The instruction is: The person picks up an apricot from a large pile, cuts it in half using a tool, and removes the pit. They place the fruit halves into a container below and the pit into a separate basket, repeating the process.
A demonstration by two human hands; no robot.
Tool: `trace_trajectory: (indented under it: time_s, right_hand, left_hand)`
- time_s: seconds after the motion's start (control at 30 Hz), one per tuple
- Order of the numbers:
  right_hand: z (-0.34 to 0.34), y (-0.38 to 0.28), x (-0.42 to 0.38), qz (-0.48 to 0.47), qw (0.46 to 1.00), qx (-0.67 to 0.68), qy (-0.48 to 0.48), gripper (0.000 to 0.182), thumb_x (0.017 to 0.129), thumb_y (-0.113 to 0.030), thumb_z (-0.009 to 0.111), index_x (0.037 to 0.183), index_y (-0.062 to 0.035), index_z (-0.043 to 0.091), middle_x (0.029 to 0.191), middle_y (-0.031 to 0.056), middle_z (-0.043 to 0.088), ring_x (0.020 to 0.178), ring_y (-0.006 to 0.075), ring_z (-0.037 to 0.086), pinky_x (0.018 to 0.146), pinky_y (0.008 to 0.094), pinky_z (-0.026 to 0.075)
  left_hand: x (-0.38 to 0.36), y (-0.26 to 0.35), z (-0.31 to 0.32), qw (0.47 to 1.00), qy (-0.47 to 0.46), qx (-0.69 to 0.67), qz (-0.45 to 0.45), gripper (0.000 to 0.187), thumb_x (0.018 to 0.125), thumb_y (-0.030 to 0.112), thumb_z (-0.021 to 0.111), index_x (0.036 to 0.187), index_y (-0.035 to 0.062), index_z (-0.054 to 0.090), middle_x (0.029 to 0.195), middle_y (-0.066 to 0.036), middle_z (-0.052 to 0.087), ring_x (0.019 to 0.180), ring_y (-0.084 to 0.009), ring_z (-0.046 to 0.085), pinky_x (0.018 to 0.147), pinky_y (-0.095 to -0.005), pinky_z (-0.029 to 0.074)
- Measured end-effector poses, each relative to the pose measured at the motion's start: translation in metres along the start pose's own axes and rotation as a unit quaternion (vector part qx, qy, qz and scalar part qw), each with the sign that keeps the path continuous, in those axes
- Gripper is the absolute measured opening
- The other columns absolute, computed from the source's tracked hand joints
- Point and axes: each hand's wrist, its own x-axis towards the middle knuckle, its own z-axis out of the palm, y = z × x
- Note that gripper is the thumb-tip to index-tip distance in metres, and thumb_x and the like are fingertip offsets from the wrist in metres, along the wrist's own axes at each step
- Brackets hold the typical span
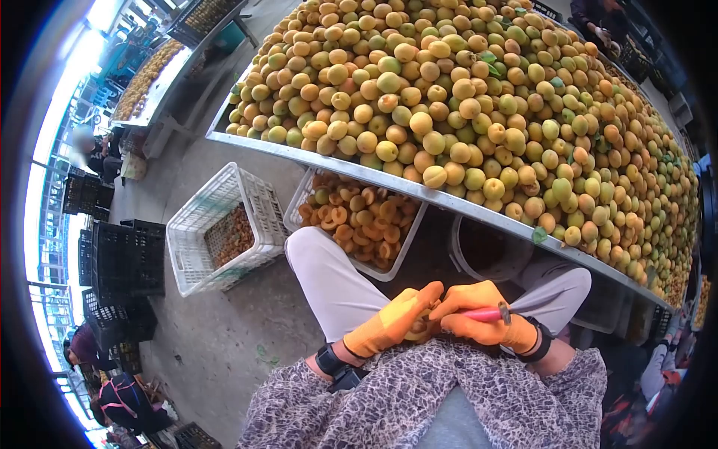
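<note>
A long metal table tray [247,142] is heaped with round yellow apricots [449,112]. Under its edge, a white plastic crate [404,254] holds cut orange apricot halves [359,221]. Beside it, another white slotted crate [194,232] holds small brown pits [228,236]. Close to the lap, the left hand [385,322] in an orange glove curls tight around one small apricot [419,327]. The right hand [482,314] grips a pink-handled knife [486,314].

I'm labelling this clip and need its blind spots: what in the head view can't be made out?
- Fruit between the left hand and right hand: mostly covered by the gloved fingers.
- Blade of the red-handled tool: hidden behind the fingers.
- White bucket contents: shadowed under the table.
- Far table's end: cut off by the lens edge.
</note>
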Motion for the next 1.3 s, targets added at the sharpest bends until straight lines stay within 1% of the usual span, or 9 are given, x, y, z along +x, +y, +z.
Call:
trace_trajectory:
  time_s: [0.03, 0.17, 0.27, 0.43, 0.73, 0.8, 0.9, 1.0, 1.3]
  right_hand:
    - [0.002, 0.001, -0.003, 0.081, 0.994, 0.067, 0.019, 0.016, 0.08, -0.006, 0.068, 0.095, -0.0049, 0.069, 0.073, 0.0091, 0.063, 0.059, 0.0227, 0.062, 0.056, 0.0308, 0.049]
    - [0.008, 0.001, -0.007, -0.06, 0.99, -0.123, -0.029, 0.021, 0.08, -0.007, 0.069, 0.1, -0.0069, 0.067, 0.079, 0.0102, 0.064, 0.063, 0.0247, 0.064, 0.058, 0.0326, 0.051]
    - [0.006, 0.003, -0.008, -0.077, 0.985, -0.128, -0.086, 0.025, 0.078, -0.009, 0.073, 0.102, -0.008, 0.066, 0.081, 0.0106, 0.064, 0.067, 0.0275, 0.066, 0.06, 0.0337, 0.052]
    - [0.014, 0.011, -0.007, -0.068, 0.997, -0.03, -0.014, 0.019, 0.076, -0.01, 0.07, 0.094, -0.0063, 0.07, 0.075, 0.0088, 0.063, 0.063, 0.0254, 0.063, 0.055, 0.033, 0.049]
    - [0.027, 0.018, -0.025, 0.173, 0.958, 0.202, 0.106, 0.015, 0.087, -0.012, 0.061, 0.09, -0.0018, 0.071, 0.071, 0.0029, 0.063, 0.056, 0.0064, 0.053, 0.051, 0.0224, 0.041]
    - [0.026, 0.018, -0.026, 0.209, 0.947, 0.225, 0.1, 0.016, 0.086, -0.014, 0.059, 0.089, -0.0035, 0.071, 0.071, 0.0032, 0.064, 0.054, 0.0057, 0.052, 0.05, 0.0212, 0.04]
    - [0.028, 0.029, -0.032, 0.222, 0.934, 0.263, 0.094, 0.016, 0.085, -0.013, 0.059, 0.088, -0.0037, 0.071, 0.068, 0.0031, 0.063, 0.053, 0.0055, 0.051, 0.05, 0.0213, 0.038]
    - [0.026, 0.021, -0.033, 0.257, 0.918, 0.289, 0.092, 0.014, 0.085, -0.012, 0.059, 0.085, -0.0031, 0.07, 0.064, 0.0018, 0.06, 0.052, 0.0057, 0.049, 0.049, 0.0217, 0.037]
    - [0.03, 0.031, -0.039, 0.28, 0.883, 0.355, 0.127, 0.014, 0.085, -0.011, 0.058, 0.079, -0.0014, 0.066, 0.062, 0.002, 0.056, 0.047, 0.007, 0.046, 0.044, 0.0223, 0.033]
  left_hand:
    - [-0.001, -0.003, 0.001, 0.999, 0.004, 0.009, 0.038, 0.066, 0.099, 0.059, 0.035, 0.099, 0.0011, 0.067, 0.072, 0.001, 0.06, 0.062, -0.0073, 0.05, 0.055, -0.0223, 0.036]
    - [-0.007, -0.014, 0.007, 0.987, 0.031, -0.136, -0.086, 0.061, 0.101, 0.055, 0.033, 0.079, 0.0049, 0.059, 0.068, 0.002, 0.05, 0.057, -0.008, 0.043, 0.053, -0.0247, 0.033]
    - [-0.011, -0.024, 0.007, 0.968, 0.04, -0.208, -0.136, 0.059, 0.099, 0.055, 0.04, 0.092, 0.0028, 0.066, 0.075, 0.001, 0.059, 0.063, -0.0073, 0.05, 0.057, -0.0215, 0.036]
    - [-0.006, -0.018, 0.014, 0.976, 0.078, -0.146, -0.144, 0.061, 0.099, 0.056, 0.04, 0.082, 0.0029, 0.066, 0.063, 0.003, 0.054, 0.053, -0.0081, 0.045, 0.05, -0.0223, 0.032]
    - [-0.004, -0.014, 0.019, 0.989, 0.09, -0.083, -0.089, 0.058, 0.1, 0.051, 0.04, 0.069, 0.0034, 0.056, 0.051, 0.001, 0.044, 0.047, -0.0079, 0.039, 0.047, -0.0241, 0.03]
    - [-0.001, -0.024, 0.018, 0.991, 0.075, 0.089, 0.066, 0.053, 0.1, 0.046, 0.04, 0.073, 0.0025, 0.057, 0.054, -0.001, 0.046, 0.049, -0.0083, 0.041, 0.048, -0.025, 0.032]
    - [-0.003, -0.023, 0.019, 0.987, 0.045, 0.118, 0.101, 0.049, 0.101, 0.04, 0.038, 0.075, 0.0018, 0.055, 0.056, -0.002, 0.048, 0.052, -0.0086, 0.043, 0.049, -0.0257, 0.034]
    - [-0.007, -0.023, 0.018, 1.0, 0.004, 0.028, -0.01, 0.05, 0.101, 0.04, 0.038, 0.073, 0.0021, 0.054, 0.058, -0.002, 0.049, 0.052, -0.0085, 0.042, 0.051, -0.0254, 0.035]
    - [-0.011, -0.022, 0.018, 0.998, -0.009, 0.032, -0.055, 0.053, 0.102, 0.042, 0.04, 0.075, 0.0, 0.06, 0.062, -0.001, 0.051, 0.059, -0.0075, 0.042, 0.054, -0.0259, 0.033]
